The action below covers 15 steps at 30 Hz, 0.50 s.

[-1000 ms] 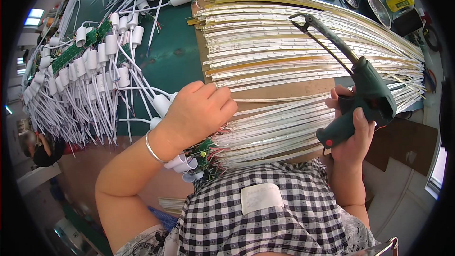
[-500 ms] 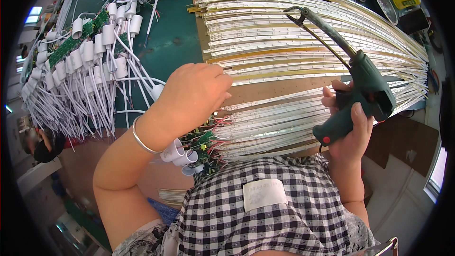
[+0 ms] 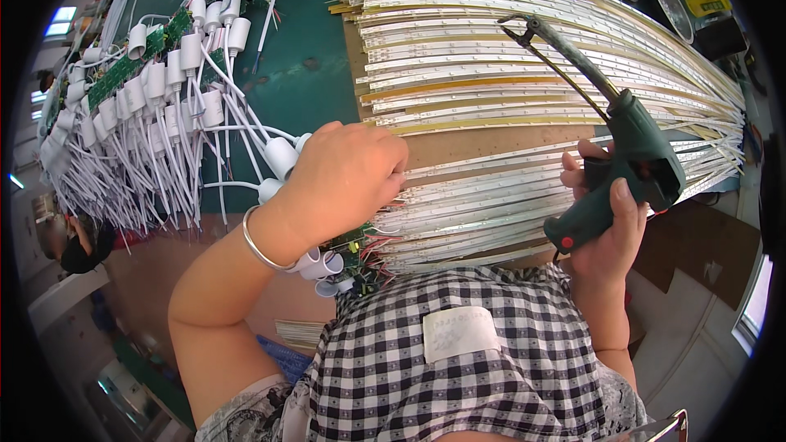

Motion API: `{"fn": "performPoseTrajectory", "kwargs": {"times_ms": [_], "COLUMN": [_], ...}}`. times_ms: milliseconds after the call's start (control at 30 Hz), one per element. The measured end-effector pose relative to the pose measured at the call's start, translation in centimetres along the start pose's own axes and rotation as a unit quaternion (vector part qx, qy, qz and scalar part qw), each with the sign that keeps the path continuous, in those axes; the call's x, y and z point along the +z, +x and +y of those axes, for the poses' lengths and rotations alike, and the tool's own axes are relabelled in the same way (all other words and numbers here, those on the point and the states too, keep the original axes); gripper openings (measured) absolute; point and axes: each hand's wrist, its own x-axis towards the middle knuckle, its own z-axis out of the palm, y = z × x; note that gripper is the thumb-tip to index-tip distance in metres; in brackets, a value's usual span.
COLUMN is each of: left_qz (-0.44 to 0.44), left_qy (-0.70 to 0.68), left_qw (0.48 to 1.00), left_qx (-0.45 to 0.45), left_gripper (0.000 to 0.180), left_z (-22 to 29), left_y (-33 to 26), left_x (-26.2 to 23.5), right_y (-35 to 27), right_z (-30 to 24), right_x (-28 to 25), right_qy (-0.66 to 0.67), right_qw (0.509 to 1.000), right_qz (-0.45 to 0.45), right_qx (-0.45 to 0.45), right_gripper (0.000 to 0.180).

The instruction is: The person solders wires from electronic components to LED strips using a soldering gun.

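My right hand [image 3: 610,237] is closed around the grip of a dark green soldering gun [image 3: 643,143]. The gun's metal tube slants up and to the left, ending in a thin bent tip over the far strips. Bent over the left ends of the near LED strips [image 3: 467,213], my left hand [image 3: 348,180] has its fingers pinched together; whatever they hold is hidden. White plastic lamp caps [image 3: 329,264] and small green circuit boards [image 3: 352,255] with thin wires crowd below that hand. More white caps [image 3: 281,157] with cables lie beside its knuckles.
Long LED strips [image 3: 491,57] fan across a brown board [image 3: 499,147] on the green table [image 3: 307,86]. Many white caps with cables and green boards [image 3: 119,82] are heaped at the left. A yellow container [image 3: 706,0] stands far right. Another person [image 3: 78,245] is at far left.
My left hand has moved slightly down and right along the strip ends, and a white cap with its cable has come into view beside it. The right hand and soldering gun barely shift.
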Motion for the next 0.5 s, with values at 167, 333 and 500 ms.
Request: {"fn": "performPoseTrajectory", "kwargs": {"times_ms": [167, 333, 500], "left_qz": [0.088, 0.151, 0.151], "left_qy": [0.029, 0.109, -0.021], "left_qw": [0.996, 0.982, 0.986], "left_qx": [0.015, 0.001, -0.063], "left_gripper": [0.009, 0.016, 0.024], "left_z": [-1.7, -4.1, -6.6], "left_y": [0.0, -2.7, -5.5], "left_x": [-0.3, -2.5, -0.9], "right_y": [0.9, 2.8, 3.1], "right_z": [0.9, 2.4, 3.2], "right_x": [0.1, -0.4, -0.3], "right_qy": [-0.002, 0.032, 0.052], "right_qw": [1.000, 0.998, 0.996], "right_qz": [-0.019, -0.043, -0.061], "right_qx": [0.001, 0.025, 0.035], "right_gripper": [0.057, 0.051, 0.051]}}
